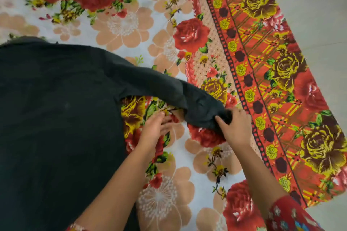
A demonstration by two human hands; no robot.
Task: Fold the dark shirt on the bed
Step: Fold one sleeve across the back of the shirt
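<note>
Right hand (237,129) fingers pinch the cuff end of the shirt (56,118) sleeve (161,88); left hand (155,127) lies flat and loosely spread on the sheet (169,193) just beside it, holding nothing. The shirt body spreads dark over the bed's left side

- A bed (169,184) carries a floral bedsheet (131,24), white with red roses and an orange patterned border.
- A dark shirt (56,108) lies spread on the bedsheet, its sleeve (159,86) reaching toward that border.
</note>
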